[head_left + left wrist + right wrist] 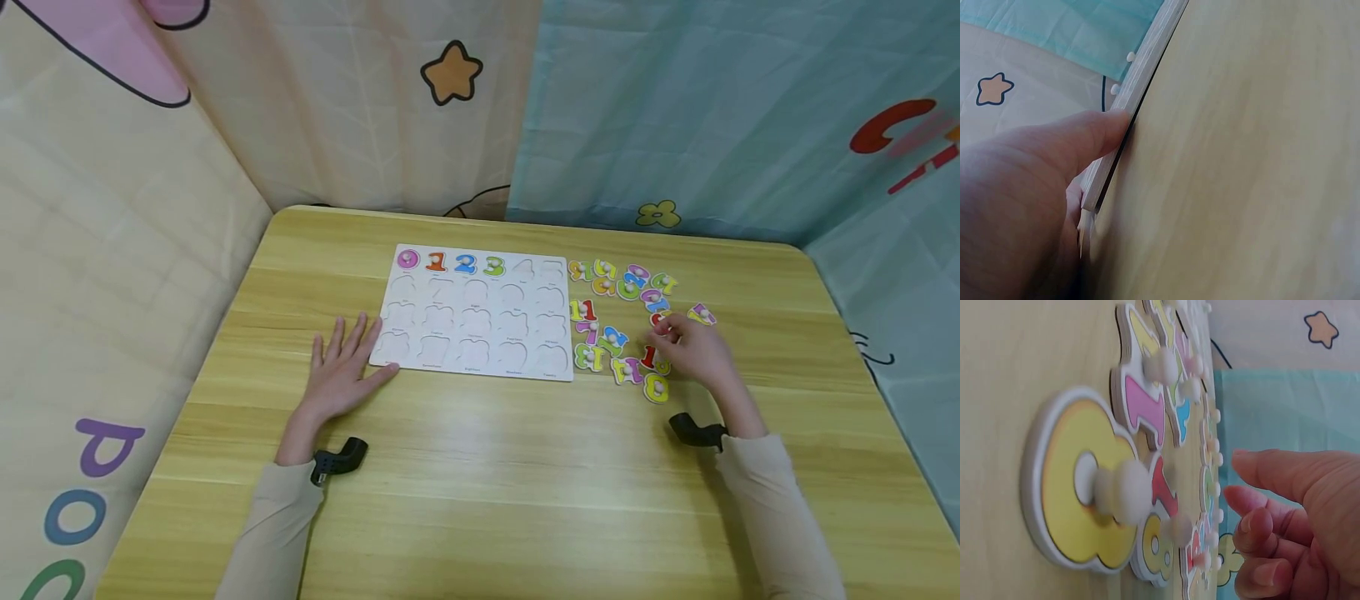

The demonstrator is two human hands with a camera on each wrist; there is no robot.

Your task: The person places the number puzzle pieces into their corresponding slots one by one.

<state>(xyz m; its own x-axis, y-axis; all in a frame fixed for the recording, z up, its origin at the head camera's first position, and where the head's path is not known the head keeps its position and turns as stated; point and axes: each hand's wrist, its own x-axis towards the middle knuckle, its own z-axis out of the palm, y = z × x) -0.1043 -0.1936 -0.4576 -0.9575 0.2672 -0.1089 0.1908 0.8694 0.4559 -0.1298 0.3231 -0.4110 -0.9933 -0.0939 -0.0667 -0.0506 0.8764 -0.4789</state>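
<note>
A white number puzzle board [457, 374] lies on the table, with a pink 0 [408, 259], an orange 1 [436, 262], a blue 2 [465, 264] and a green 3 [493, 266] in its top row. My left hand [339, 379] has its fingers spread at the board's left edge; the thumb [1104, 128] rests against that edge. Over the loose pieces on the right hovers my right hand [693, 348]. Its thumb and index fingertip stand apart with nothing between them, near a red-and-green 18 piece [1163, 487]. A yellow knobbed number piece [1063, 506] lies closest to the right wrist camera.
Several loose knobbed number pieces crowd the board's right side, among them a yellow-and-red 11 [583, 311] and a blue one [613, 340]. A purple-and-yellow piece [702, 314] lies apart, beyond the right hand. Printed curtains [375, 125] hang behind the wooden table [480, 483].
</note>
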